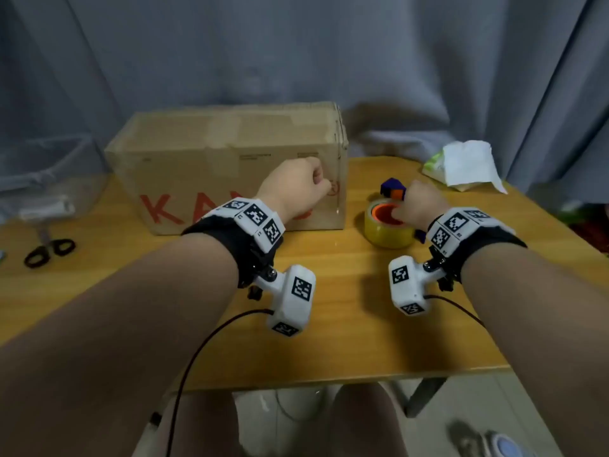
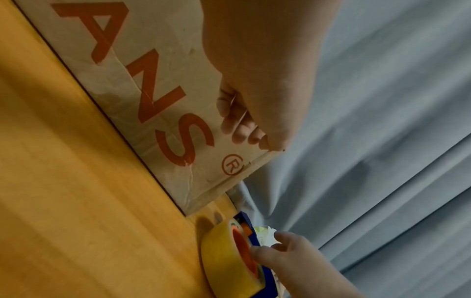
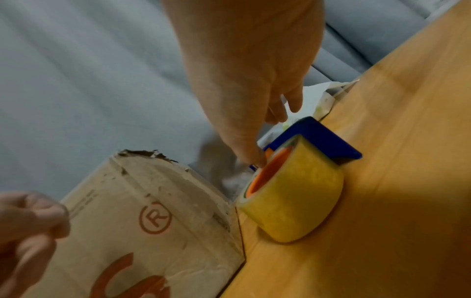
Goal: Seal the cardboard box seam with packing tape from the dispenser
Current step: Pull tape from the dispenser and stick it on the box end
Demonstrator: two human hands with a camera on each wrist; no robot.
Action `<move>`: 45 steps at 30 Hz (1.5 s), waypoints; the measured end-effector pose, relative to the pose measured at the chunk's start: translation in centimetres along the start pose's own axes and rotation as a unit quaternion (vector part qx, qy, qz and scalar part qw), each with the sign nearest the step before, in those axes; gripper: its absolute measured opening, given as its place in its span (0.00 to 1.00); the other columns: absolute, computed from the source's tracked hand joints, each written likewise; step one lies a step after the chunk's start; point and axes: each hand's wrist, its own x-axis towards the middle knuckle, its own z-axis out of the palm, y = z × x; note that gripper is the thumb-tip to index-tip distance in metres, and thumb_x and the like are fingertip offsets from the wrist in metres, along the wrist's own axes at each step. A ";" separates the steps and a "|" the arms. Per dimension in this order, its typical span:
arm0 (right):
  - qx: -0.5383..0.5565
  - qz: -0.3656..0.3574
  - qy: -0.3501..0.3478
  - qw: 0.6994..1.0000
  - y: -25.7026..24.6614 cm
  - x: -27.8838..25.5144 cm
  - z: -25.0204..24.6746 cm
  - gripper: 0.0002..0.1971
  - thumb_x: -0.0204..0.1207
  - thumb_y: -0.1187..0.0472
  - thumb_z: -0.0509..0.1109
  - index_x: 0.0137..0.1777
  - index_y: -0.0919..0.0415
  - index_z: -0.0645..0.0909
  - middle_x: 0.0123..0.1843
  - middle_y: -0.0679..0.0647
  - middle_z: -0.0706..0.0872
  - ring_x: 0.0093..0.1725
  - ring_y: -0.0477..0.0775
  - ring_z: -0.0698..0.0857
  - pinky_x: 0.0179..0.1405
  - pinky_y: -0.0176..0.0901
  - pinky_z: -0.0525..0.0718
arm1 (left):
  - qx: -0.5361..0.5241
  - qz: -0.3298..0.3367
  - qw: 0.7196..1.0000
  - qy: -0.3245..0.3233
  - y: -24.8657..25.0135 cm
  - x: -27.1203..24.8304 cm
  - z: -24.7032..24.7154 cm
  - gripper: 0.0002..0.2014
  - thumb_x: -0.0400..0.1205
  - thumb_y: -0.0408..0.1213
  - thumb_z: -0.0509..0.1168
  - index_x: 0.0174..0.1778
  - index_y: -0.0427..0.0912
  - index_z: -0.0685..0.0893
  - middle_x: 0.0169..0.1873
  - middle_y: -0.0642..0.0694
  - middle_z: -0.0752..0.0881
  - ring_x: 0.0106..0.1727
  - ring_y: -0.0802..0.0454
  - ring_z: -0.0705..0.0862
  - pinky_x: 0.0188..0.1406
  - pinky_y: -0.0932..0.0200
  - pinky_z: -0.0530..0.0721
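Observation:
A brown cardboard box [image 1: 230,166] with red letters stands at the back left of the wooden table [image 1: 329,324]. My left hand [image 1: 296,186] hovers in a fist before the box's front face, near its right edge, holding nothing; its curled fingers [image 2: 239,129] show in the left wrist view. Right of the box lies the tape dispenser: a yellow tape roll [image 1: 385,234] with an orange core in a blue frame [image 1: 390,186]. My right hand [image 1: 418,206] reaches over it. The thumb [image 3: 254,159] touches the core's rim, and the other fingers are stretched out beyond the frame.
Black-handled scissors [image 1: 49,250] lie at the table's left edge. A white tissue pack [image 1: 464,166] sits at the back right. A clear plastic bin [image 1: 43,179] stands left of the box. Grey curtain hangs behind. Bare tabletop stretches in front of the box.

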 end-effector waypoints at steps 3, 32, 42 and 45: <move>-0.014 0.024 -0.029 0.999 0.0 0.5 0.5 0.25 0.76 0.63 0.71 0.68 0.74 0.68 0.56 0.65 0.84 0.54 0.63 0.84 0.39 0.45 0.76 | 0.012 -0.007 1.000 -0.009 -0.4 0.5 0.1 0.07 0.80 0.41 0.60 0.41 0.42 0.78 0.29 0.53 0.80 0.29 0.58 0.80 0.27 0.62 0.76; 0.363 -0.233 0.113 0.895 -9.7 -9.8 -7.5 0.28 0.68 0.66 0.74 0.66 0.56 0.67 0.51 0.46 0.82 0.48 0.48 0.84 0.43 0.39 0.83 | -0.257 0.044 0.963 -0.069 -0.4 -5.3 -9.8 0.27 0.78 0.34 0.70 0.72 0.39 0.68 0.61 0.43 0.81 0.64 0.51 0.80 0.60 0.62 0.80; 0.345 -0.279 0.084 0.892 -20.3 -9.4 -8.1 0.24 0.65 0.54 0.76 0.60 0.53 0.73 0.50 0.49 0.83 0.46 0.50 0.84 0.42 0.28 0.82 | -0.262 0.004 0.965 0.021 -6.7 -6.3 -15.9 0.24 0.80 0.36 0.68 0.72 0.45 0.70 0.59 0.50 0.80 0.53 0.64 0.80 0.44 0.79 0.80; 0.338 -0.295 0.089 0.889 -22.7 -8.5 -7.8 0.21 0.70 0.63 0.75 0.61 0.58 0.72 0.50 0.50 0.80 0.43 0.45 0.80 0.30 0.20 0.74 | -0.230 0.005 0.972 0.039 -8.8 -5.8 -17.3 0.26 0.79 0.39 0.70 0.72 0.44 0.71 0.59 0.51 0.81 0.55 0.62 0.81 0.49 0.77 0.80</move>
